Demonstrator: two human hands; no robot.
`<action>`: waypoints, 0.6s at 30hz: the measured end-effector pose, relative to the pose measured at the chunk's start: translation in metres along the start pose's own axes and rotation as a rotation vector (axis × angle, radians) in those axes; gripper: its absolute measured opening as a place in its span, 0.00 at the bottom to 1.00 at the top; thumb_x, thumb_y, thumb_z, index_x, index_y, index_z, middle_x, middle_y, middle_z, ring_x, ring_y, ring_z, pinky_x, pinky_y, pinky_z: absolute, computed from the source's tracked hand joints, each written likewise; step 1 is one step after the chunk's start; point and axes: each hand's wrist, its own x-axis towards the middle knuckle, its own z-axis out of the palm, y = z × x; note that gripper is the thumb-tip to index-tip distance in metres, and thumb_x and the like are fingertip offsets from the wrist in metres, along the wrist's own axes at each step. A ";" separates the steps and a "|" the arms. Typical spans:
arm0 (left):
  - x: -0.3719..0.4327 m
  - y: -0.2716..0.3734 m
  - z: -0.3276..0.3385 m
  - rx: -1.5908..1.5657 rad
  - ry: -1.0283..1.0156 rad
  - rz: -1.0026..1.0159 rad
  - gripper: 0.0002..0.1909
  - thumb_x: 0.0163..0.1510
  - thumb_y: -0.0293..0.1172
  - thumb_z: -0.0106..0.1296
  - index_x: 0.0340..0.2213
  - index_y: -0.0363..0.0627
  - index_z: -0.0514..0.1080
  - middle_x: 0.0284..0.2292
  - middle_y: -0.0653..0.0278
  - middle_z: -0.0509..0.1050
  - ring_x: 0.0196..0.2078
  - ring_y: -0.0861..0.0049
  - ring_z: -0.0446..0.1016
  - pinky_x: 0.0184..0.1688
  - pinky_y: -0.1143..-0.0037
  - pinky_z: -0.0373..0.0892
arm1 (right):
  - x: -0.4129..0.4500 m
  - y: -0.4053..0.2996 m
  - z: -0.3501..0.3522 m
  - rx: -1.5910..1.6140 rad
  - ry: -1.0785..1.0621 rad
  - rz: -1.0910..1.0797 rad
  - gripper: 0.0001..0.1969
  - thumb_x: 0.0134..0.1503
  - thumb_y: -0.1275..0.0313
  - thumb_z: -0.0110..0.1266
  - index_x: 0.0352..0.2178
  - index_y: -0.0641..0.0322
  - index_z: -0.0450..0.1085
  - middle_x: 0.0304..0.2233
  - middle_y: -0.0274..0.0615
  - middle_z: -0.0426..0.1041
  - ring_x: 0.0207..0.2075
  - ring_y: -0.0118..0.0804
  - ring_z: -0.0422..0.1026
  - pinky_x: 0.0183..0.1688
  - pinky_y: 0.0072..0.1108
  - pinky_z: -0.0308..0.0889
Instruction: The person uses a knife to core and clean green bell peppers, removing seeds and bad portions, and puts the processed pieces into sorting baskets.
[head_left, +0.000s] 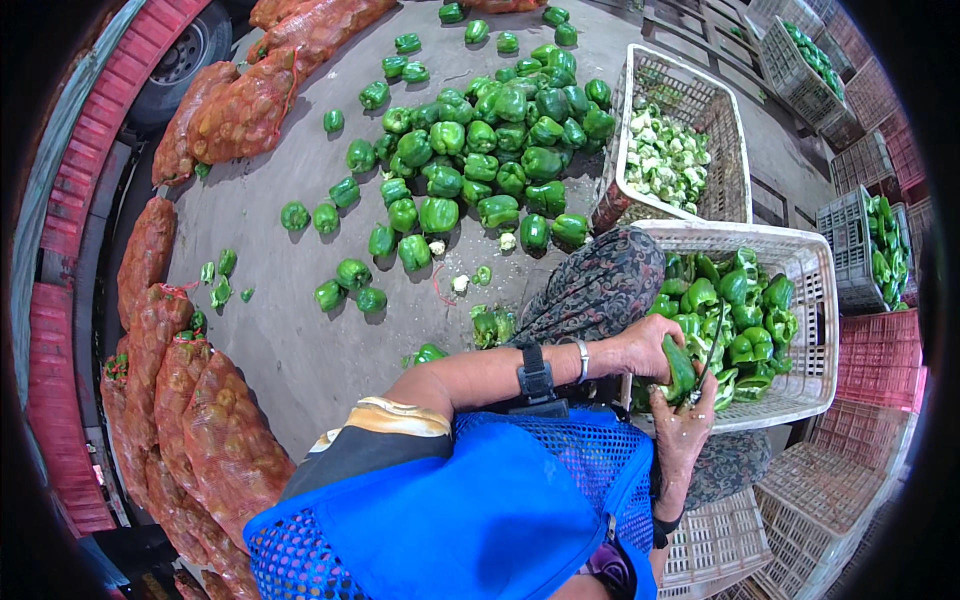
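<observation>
My left hand (646, 346) grips a green bell pepper (679, 370) from its far side, above the near edge of a white plastic crate (814, 315). My right hand (684, 420) is closed around a knife, with its thumb against the same pepper. The thin dark knife blade (718, 334) points away from me over the crate. Inside lie cut and opened green peppers (750, 345). Fingers hide the knife's handle and part of the held pepper.
A heap of whole bell peppers (480, 142) covers the floor ahead. Beyond my knee, another crate (739, 150) holds pale pepper cores (664, 161). Filled orange mesh sacks (232, 420) line the left side. Stacked crates (825, 480) stand on the right.
</observation>
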 end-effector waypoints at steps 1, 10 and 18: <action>-0.002 0.002 0.002 0.021 0.023 0.009 0.32 0.33 0.27 0.78 0.44 0.39 0.81 0.33 0.64 0.84 0.36 0.77 0.81 0.41 0.71 0.78 | 0.002 0.002 0.001 -0.008 0.010 -0.016 0.40 0.51 0.77 0.75 0.65 0.71 0.66 0.59 0.56 0.75 0.60 0.50 0.75 0.65 0.36 0.70; -0.014 0.012 0.008 0.271 0.314 0.094 0.34 0.45 0.45 0.74 0.50 0.40 0.76 0.33 0.43 0.83 0.41 0.44 0.85 0.44 0.54 0.78 | 0.012 -0.015 -0.007 -0.266 0.036 -0.181 0.38 0.50 0.78 0.72 0.63 0.71 0.68 0.58 0.55 0.76 0.59 0.50 0.76 0.65 0.36 0.70; -0.025 0.026 0.000 0.581 0.130 0.086 0.36 0.43 0.54 0.70 0.44 0.35 0.74 0.33 0.42 0.84 0.39 0.42 0.85 0.43 0.51 0.79 | -0.002 -0.007 -0.015 -0.004 -0.041 0.056 0.38 0.52 0.73 0.74 0.63 0.70 0.68 0.56 0.53 0.77 0.54 0.44 0.78 0.59 0.33 0.74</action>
